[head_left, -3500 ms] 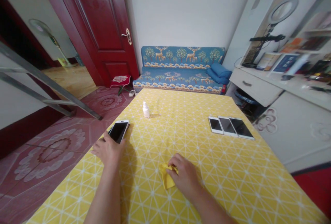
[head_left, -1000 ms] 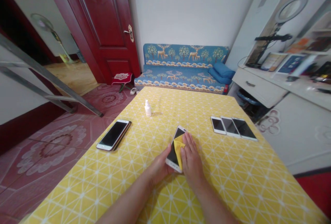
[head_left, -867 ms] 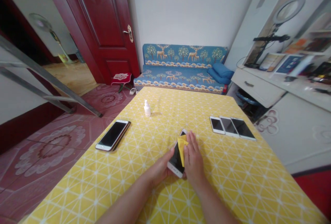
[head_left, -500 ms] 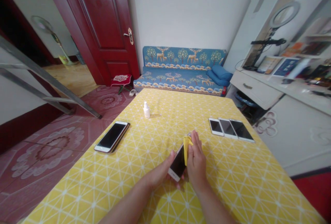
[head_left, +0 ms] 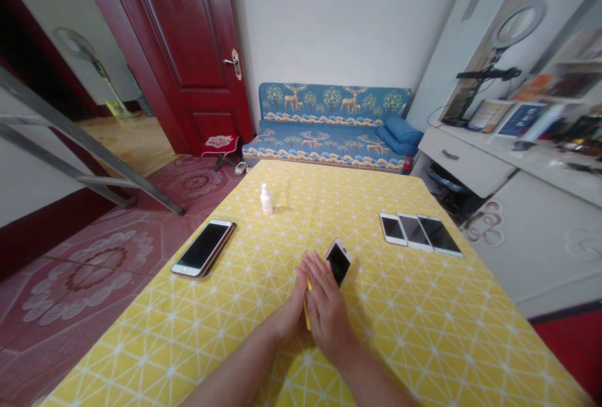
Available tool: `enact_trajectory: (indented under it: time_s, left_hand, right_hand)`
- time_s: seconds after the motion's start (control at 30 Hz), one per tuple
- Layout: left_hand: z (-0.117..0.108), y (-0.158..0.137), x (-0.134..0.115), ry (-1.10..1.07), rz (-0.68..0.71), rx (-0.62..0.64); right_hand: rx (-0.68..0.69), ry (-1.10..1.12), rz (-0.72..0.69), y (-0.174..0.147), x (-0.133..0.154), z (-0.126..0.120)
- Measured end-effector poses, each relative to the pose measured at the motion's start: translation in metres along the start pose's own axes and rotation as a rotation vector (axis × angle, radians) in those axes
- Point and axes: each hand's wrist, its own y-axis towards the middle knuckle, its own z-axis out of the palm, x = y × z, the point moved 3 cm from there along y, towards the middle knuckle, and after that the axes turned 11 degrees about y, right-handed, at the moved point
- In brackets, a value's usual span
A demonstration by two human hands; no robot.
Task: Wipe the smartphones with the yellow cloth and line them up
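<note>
Hands (head_left: pixel 313 306) seemingly cover phone (head_left: pixel 338 261); bottle (head_left: pixel 266 199) beyond.

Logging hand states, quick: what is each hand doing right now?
Left hand: holds the phone, mostly hidden behind the right.
Right hand: flat, pressing the yellow cloth on the phone.

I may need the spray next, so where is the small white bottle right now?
In the head view the small white bottle stands upright on the yellow tablecloth, far left of centre, beyond the lone phone by the left edge.
</note>
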Motion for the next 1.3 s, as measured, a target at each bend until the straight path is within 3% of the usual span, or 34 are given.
enact_trajectory:
  time_s: [0.07, 0.13, 0.23, 0.3, 0.43, 0.63, 0.9, 1.1, 1.3]
  left_hand:
    - [0.0, -0.004, -0.003, 0.284, -0.081, -0.032]
    - [-0.001, -0.009, -0.004, 0.39, -0.15, 0.075]
    - [-0.001, -0.014, -0.006, 0.199, -0.122, 0.277]
    - [-0.003, -0.014, -0.005, 0.111, -0.109, 0.339]
    - [-0.006, -0.007, 0.003, 0.024, -0.152, 0.364]
    - [0.0, -0.006, 0.0, -0.072, -0.106, 0.342]
    - [-0.004, -0.003, -0.004, -0.063, -0.024, 0.25]
    - [-0.013, -0.003, -0.001, 0.026, -0.138, 0.246]
    - [-0.01, -0.004, -0.006, 0.034, -0.076, 0.096]
  right_hand:
    - [-0.031, -0.027, -0.021, 0.007, -0.008, -0.011]
    - [-0.123, -0.064, 0.013, 0.015, -0.023, -0.027]
    - [-0.299, -0.106, 0.158, 0.02, -0.047, -0.055]
    - [-0.387, -0.096, 0.328, 0.016, -0.061, -0.068]
    - [-0.473, 0.059, 0.631, 0.001, -0.076, -0.072]
    - [-0.609, 0.331, 0.785, -0.01, -0.075, -0.058]
    - [-0.847, 0.479, 0.875, -0.017, -0.071, -0.051]
    - [-0.74, 0.407, 0.74, -0.011, -0.059, -0.056]
    - [-0.674, 0.398, 0.772, -0.007, -0.057, -0.051]
